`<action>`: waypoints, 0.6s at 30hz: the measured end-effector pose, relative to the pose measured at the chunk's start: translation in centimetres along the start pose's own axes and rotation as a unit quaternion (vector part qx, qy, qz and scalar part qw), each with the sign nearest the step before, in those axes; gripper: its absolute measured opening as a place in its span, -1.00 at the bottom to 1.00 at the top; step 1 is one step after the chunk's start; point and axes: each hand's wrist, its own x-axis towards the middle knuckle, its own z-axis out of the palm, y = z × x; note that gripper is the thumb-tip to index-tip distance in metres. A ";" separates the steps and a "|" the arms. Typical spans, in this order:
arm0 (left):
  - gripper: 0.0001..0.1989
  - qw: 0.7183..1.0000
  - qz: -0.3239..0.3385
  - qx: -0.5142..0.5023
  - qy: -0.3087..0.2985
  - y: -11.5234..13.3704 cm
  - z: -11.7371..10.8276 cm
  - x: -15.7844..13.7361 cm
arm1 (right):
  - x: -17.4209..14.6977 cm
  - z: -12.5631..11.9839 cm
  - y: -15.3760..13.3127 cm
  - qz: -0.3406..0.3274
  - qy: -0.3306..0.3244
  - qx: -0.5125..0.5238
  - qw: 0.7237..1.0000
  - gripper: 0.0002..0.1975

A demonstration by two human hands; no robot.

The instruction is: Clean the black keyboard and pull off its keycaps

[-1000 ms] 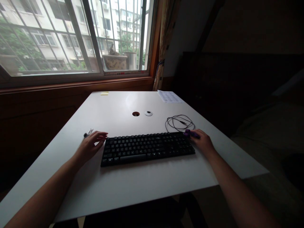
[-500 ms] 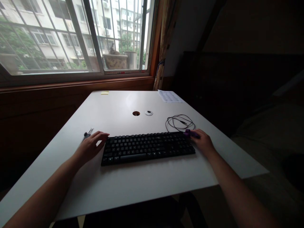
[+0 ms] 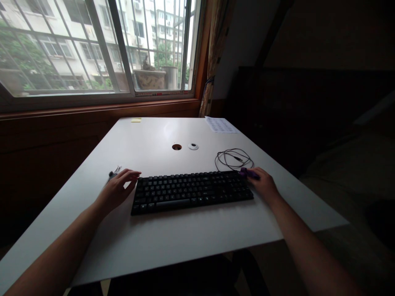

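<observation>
A black keyboard [image 3: 191, 191] lies on the white table. At its far left corner is my left hand [image 3: 119, 187], with fingers stretched forward and apart from the thumb. The fingertips are at the keyboard's edge; whether they press on it I cannot tell. My right hand [image 3: 263, 185] is closed on a small purple object [image 3: 249, 173] at the keyboard's far right corner. Its kind is not clear, since the fingers cover part of it. Just behind that hand, the keyboard's thin black cable [image 3: 226, 153] lies in loose loops. A small metal and grey item [image 3: 113, 174] sits beyond my left hand, partly covered.
On the white table [image 3: 148, 144] are a round cable hole [image 3: 177, 147] and a white ring-shaped cover [image 3: 193, 146]. Printed paper [image 3: 221, 125] lies at the far right corner, a yellow note [image 3: 136, 120] at the far left. Behind stands a barred window [image 3: 101, 49].
The fingertips of my left hand have lifted slightly at the keyboard's corner. My right hand and the purple object look almost unmoved.
</observation>
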 end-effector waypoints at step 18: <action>-0.73 0.999 0.034 0.037 -0.004 0.0 -0.3 0.0 | -0.1 0.1 0.2 0.013 -0.002 0.004 1.000 -0.78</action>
